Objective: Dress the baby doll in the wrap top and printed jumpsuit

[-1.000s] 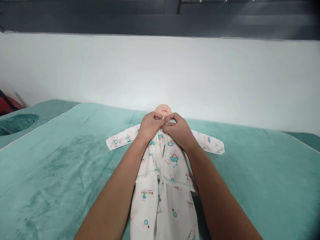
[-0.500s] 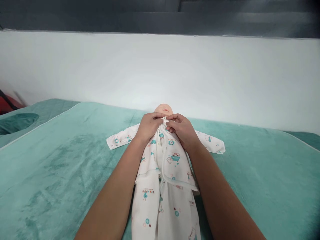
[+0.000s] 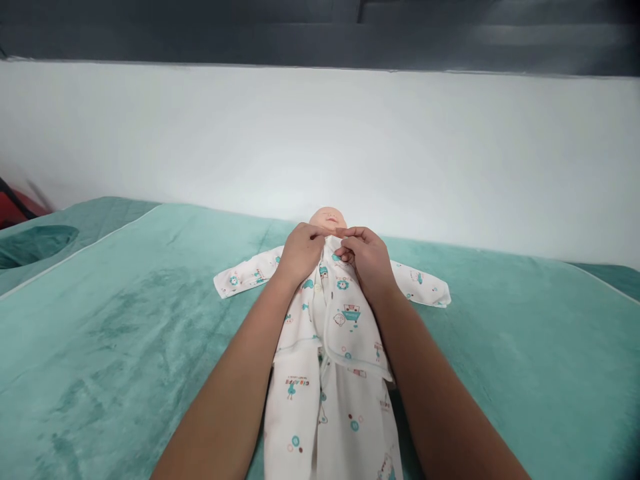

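Fingers (image 3: 354, 232) are half curled and close together at the collar (image 3: 332, 244) of the little printed jacket (image 3: 350, 337), though I can't tell whether they've actually got any cloth pinched. Jacket's lying on the doll (image 3: 327, 215) on the green sheet (image 3: 125, 320), sleeves (image 3: 424, 287) spread wide. Looks early to me: front edges part below the collar and a button (image 3: 318, 288) sits out uncovered, so that stretch seems left to do. Collar end I can't judge, it's partly hidden. Left hand (image 3: 303, 252) and right hand (image 3: 371, 259) nearly meet, backs up, forearms (image 3: 233, 367) angling in on either side
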Demonstrator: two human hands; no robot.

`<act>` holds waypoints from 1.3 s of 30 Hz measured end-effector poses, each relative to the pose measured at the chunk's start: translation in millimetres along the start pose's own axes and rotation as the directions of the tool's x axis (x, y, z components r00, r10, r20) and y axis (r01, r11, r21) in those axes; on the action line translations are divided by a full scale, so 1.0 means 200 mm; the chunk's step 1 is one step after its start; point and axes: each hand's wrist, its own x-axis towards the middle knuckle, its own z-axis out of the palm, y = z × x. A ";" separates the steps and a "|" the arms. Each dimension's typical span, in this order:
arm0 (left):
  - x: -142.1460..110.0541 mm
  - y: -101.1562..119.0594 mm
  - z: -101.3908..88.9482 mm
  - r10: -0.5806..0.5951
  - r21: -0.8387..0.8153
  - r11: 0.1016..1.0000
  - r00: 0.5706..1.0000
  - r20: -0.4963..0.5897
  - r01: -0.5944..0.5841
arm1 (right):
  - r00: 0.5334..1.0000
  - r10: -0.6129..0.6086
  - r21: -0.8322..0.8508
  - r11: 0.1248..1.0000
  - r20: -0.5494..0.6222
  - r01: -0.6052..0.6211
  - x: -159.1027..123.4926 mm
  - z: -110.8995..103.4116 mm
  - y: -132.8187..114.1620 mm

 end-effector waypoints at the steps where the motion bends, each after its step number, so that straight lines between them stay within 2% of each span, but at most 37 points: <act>1: 0.00 0.00 0.00 -0.007 0.019 1.000 1.000 -0.005 0.007 | 1.000 -0.006 0.001 1.000 -0.011 0.006 0.00 0.00 0.00; 4: -0.01 -0.01 0.00 -0.021 0.066 0.998 0.998 -0.055 0.024 | 0.995 -0.064 -0.102 0.993 -0.081 0.055 -0.03 0.00 -0.01; 7: -0.05 0.01 -0.01 0.007 0.022 1.000 0.995 -0.098 -0.005 | 0.984 -0.151 -0.339 0.934 -0.098 0.110 -0.11 0.01 -0.03; 10: -0.14 0.03 -0.03 0.022 -0.037 0.999 0.984 -0.177 -0.029 | 0.978 -0.208 -0.584 0.794 -0.004 0.167 -0.22 0.01 -0.06; 13: -0.28 0.02 -0.06 0.036 -0.044 0.998 0.976 -0.217 -0.046 | 0.969 -0.212 -0.740 0.630 0.128 0.236 -0.34 0.02 -0.08; 16: -0.43 -0.01 -0.10 0.078 -0.025 0.996 0.984 -0.158 -0.083 | 0.959 -0.203 -0.830 0.487 0.197 0.273 -0.44 0.04 -0.10; 19: -0.50 -0.02 -0.12 0.093 -0.014 0.995 0.990 -0.105 -0.095 | 0.952 -0.239 -0.885 0.378 0.191 0.272 -0.49 0.06 -0.10; 21: -0.49 -0.02 -0.13 0.093 -0.011 0.996 0.992 -0.088 -0.094 | 0.958 -0.236 -0.880 0.403 0.164 0.250 -0.49 0.07 -0.09; 25: -0.38 -0.04 -0.13 0.092 0.030 0.995 0.996 -0.011 -0.092 | 0.976 -0.198 -0.793 0.578 0.094 0.194 -0.41 0.05 -0.07; 28: -0.32 -0.05 -0.14 0.082 0.117 0.990 0.996 0.031 -0.085 | 0.976 -0.198 -0.750 0.633 0.086 0.194 -0.35 0.04 -0.07; 31: -0.32 -0.06 -0.14 0.163 0.265 0.950 0.986 0.029 -0.165 | 0.981 -0.181 -0.687 0.704 0.068 0.177 -0.33 0.04 -0.07; 34: -0.33 -0.06 -0.13 0.264 0.371 0.895 0.964 0.010 -0.249 | 0.986 -0.159 -0.534 0.831 0.043 0.157 -0.33 0.04 -0.08; 36: -0.33 -0.06 -0.12 0.331 0.392 0.870 0.943 -0.015 -0.299 | 0.992 -0.121 -0.390 0.912 0.043 0.128 -0.33 0.03 -0.08; 39: -0.33 -0.04 -0.10 0.381 0.317 0.883 0.923 -0.056 -0.345 | 0.995 -0.067 -0.235 0.969 0.069 0.082 -0.33 0.02 -0.07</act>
